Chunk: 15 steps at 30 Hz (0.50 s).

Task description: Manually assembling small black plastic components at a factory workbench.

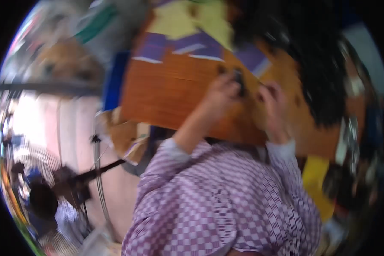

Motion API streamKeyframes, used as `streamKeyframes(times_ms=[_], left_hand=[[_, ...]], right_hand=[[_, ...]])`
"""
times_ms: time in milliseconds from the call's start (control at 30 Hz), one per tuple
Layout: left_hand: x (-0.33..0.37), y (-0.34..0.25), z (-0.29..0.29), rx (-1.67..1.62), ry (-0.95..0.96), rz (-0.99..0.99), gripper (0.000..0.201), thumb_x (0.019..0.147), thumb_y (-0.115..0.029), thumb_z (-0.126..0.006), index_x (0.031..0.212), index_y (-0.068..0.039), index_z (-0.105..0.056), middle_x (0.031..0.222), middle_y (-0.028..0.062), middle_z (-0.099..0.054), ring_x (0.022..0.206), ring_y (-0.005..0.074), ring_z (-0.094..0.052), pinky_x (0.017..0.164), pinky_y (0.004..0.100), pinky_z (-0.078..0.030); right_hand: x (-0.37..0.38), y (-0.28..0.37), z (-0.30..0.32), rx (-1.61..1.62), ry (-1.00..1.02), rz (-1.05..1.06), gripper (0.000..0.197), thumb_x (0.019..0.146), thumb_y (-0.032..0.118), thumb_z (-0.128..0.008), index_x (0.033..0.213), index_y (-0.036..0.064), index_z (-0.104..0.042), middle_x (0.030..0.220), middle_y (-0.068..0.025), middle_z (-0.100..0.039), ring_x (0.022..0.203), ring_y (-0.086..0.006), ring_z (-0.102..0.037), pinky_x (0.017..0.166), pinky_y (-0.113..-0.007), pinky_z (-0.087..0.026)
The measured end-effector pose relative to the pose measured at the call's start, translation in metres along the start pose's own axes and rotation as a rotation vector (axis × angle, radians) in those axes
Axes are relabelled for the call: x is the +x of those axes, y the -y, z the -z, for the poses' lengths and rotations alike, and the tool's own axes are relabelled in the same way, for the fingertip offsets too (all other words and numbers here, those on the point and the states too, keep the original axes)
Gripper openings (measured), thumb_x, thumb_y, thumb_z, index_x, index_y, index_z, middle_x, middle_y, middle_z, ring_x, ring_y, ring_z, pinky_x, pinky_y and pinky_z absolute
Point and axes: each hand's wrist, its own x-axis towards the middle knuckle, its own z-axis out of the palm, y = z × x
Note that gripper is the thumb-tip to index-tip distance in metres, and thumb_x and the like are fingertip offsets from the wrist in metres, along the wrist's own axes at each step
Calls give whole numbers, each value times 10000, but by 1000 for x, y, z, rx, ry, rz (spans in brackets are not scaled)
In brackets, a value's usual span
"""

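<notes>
Over the brown wooden table (170, 96), my left hand (222, 93) is closed round a small dark object (239, 81). Motion blur hides what kind of object it is. Just to the right, my right hand (274, 100) has its fingers pinched together, apart from the left. Whatever lies between those fingertips is too smeared to make out. Beyond both hands lie several purple pieces with white edges (151, 48), partly under pale yellow sheets (173, 19). One more purple piece (251, 59) lies just past the right hand.
A large heap of black material (320, 72) covers the table's right side. Below it hangs something yellow (315, 183). At the table's left edge are a blue panel (116, 81) and a torn brown bag or carton (123, 134). Farther left, a person (45, 200) is near a fan (36, 160).
</notes>
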Motion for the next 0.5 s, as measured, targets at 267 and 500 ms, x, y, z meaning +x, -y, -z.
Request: streamKeyframes(times_ms=[267, 500], left_hand=[[2, 10, -6, -195, 214, 141, 240, 929, -94, -488, 1162, -38, -480, 1004, 66, -606, 901, 184, -618, 767, 327, -531], [-3, 18, -12, -111, 205, 129, 270, 908, -80, -531, 1172, -38, -491, 1010, 32, -589, 884, 148, -609, 764, 290, -530]], right_hand=[[-11, -4, 5, 135, -74, 26, 63, 860, 33, -560, 909, -3, -542, 767, -36, -587, 703, -94, -578, 647, -218, -478], [-16, -7, 12, 105, -71, -1, 70, 865, 47, -560, 918, 5, -543, 781, -38, -592, 714, -94, -579, 652, -228, -483]])
